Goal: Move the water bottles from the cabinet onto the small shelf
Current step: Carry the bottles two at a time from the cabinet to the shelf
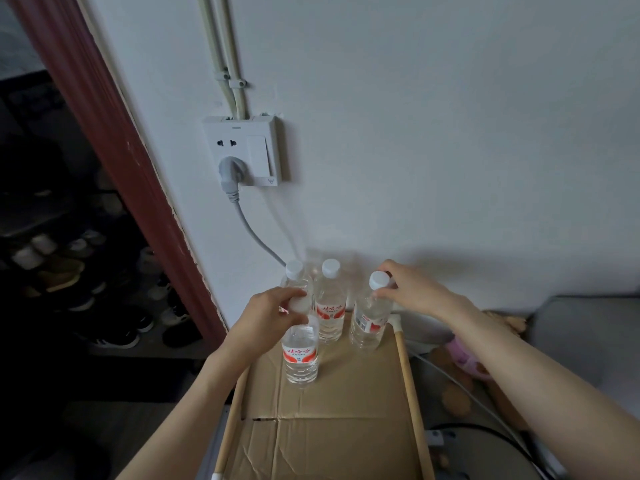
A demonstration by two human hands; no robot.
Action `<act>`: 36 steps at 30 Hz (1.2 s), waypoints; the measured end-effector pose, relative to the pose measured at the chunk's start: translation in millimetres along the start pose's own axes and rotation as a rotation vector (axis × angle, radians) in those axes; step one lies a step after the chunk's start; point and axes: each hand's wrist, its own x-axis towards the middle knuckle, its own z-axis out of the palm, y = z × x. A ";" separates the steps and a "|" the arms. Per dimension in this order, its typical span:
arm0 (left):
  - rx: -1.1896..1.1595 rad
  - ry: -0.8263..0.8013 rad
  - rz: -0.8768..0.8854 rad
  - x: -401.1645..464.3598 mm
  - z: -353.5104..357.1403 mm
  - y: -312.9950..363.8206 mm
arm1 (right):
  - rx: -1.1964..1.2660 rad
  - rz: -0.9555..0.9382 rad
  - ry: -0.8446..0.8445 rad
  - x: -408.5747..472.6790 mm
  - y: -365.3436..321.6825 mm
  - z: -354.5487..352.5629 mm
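Four water bottles are seen upright on a cardboard sheet (346,403) laid over the small shelf (410,382), against the wall. The front bottle (300,355) is gripped at its cap by the left hand (277,311). The right bottle (369,323) is pinched at its neck by the right hand (408,289). Two bottles (330,315) stand behind, untouched.

The left hand (277,308) hides the front bottle's (300,355) cap; the shelf (346,410) runs off the bottom edge; label text is unreadable.
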 end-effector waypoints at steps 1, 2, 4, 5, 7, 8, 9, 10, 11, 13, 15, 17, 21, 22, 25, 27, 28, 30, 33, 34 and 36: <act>0.013 0.018 -0.002 0.0 -0.3 0.6 | -0.008 0.005 0.010 0.2 -0.3 0.1; 0.023 0.034 -0.004 0.2 -0.6 1.4 | -0.024 0.008 0.022 1.4 -0.8 0.2; 0.035 0.061 -0.006 1.5 -0.7 2.7 | -0.048 0.025 0.047 6.0 -3.5 -0.9; 0.037 0.072 -0.005 2.0 -0.1 3.4 | -0.051 0.034 0.056 8.9 -5.6 -1.6; 0.036 0.088 -0.001 2.6 0.8 5.2 | -0.050 0.046 0.066 14.9 -10.1 -1.9; 0.036 0.093 -0.002 3.4 1.2 5.4 | -0.054 0.045 0.071 17.3 -12.1 -1.4; 0.036 0.096 -0.004 4.0 1.3 5.3 | -0.056 0.044 0.077 19.2 -13.2 -0.4; 0.036 0.097 -0.007 4.6 1.1 5.6 | -0.053 0.041 0.087 20.9 -14.0 0.7; 0.037 0.096 -0.005 5.3 1.1 5.5 | -0.047 0.039 0.096 22.2 -14.4 2.0; 0.034 0.099 -0.010 7.2 1.4 4.6 | -0.044 0.028 0.109 24.1 -15.0 4.4; 0.016 0.106 -0.024 8.2 2.3 3.8 | -0.027 0.015 0.118 26.0 -14.2 7.7; 0.008 0.115 -0.017 8.5 4.3 1.2 | 0.032 0.012 0.133 26.5 -11.9 10.9; -0.028 0.149 0.015 2.7 9.9 -5.0 | 0.176 0.005 0.206 21.8 -4.5 22.5; -0.056 0.161 0.014 0.5 11.7 -6.3 | 0.239 0.015 0.222 20.2 -1.8 26.6; -0.182 0.221 -0.013 -7.9 19.9 -12.6 | 0.437 0.045 0.276 14.1 8.4 42.8; -0.256 0.241 -0.068 -15.7 28.0 -21.2 | 0.609 0.084 0.333 8.4 16.6 56.3; -0.288 0.243 -0.109 -20.8 33.1 -26.9 | 0.683 0.114 0.343 4.5 20.4 63.8; -0.334 0.235 -0.200 -29.6 45.9 -41.3 | 0.738 0.175 0.297 -0.7 29.9 81.5; -0.364 0.161 -0.289 -36.0 68.1 -58.6 | 0.693 0.191 0.175 0.2 39.5 104.6; -0.383 0.126 -0.313 -36.4 74.6 -61.6 | 0.683 0.202 0.145 2.3 40.9 110.4; -0.435 0.096 -0.370 -35.8 86.9 -71.6 | 0.665 0.224 0.115 7.1 41.8 120.6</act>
